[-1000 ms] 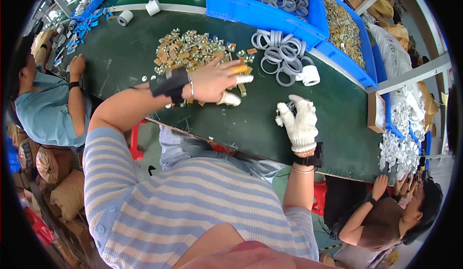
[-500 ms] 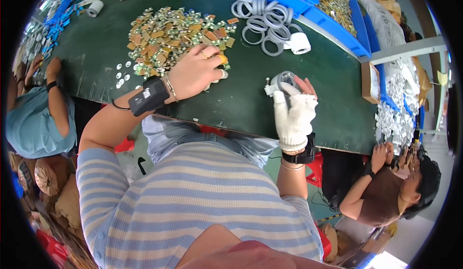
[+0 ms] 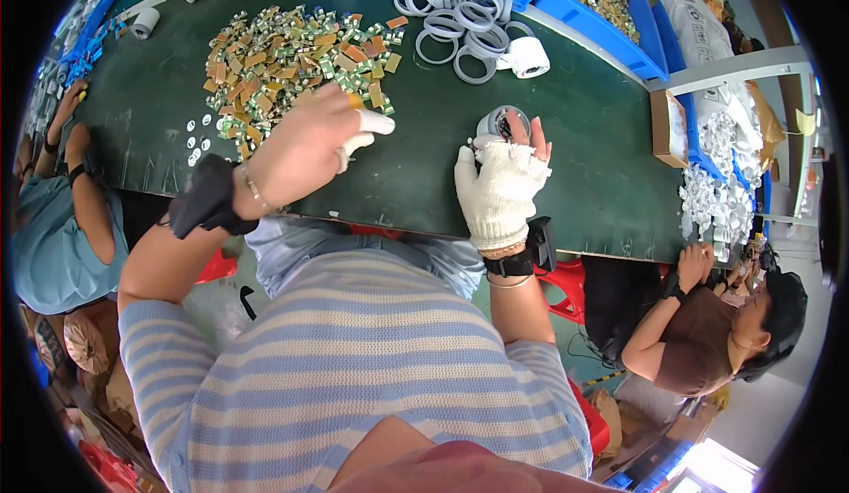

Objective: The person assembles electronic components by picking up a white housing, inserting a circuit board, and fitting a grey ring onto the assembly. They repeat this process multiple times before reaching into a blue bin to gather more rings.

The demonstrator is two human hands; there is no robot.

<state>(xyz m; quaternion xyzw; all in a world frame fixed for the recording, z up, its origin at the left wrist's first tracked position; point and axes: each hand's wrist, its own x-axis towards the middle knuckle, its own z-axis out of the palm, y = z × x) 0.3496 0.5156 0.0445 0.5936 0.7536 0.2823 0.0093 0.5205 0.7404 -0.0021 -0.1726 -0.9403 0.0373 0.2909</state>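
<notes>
My left hand [image 3: 317,144] hovers blurred over the near right edge of a heap of small green and copper-coloured circuit boards [image 3: 274,68]. White covers sit on its thumb and one finger. Those fingers are drawn close together; whatever lies between them cannot be made out. On the right, my right hand [image 3: 504,183], in a white knitted glove with bare fingertips showing, grips a short white round housing [image 3: 489,125] standing on the green table. A grey rim circles its top, and some fingertips reach over the opening.
Several grey rings [image 3: 478,24] lie at the back beside a white cylindrical part [image 3: 528,57]. Small white discs [image 3: 199,139] lie left of the heap. Blue bins [image 3: 584,29] line the far edge. Co-workers sit at both sides, one in a brown top [image 3: 694,351].
My left hand has drawn back from the heap toward me and slightly left. My right hand still grips the housing, its fingers now reaching over the opening. The whole view has shifted slightly.
</notes>
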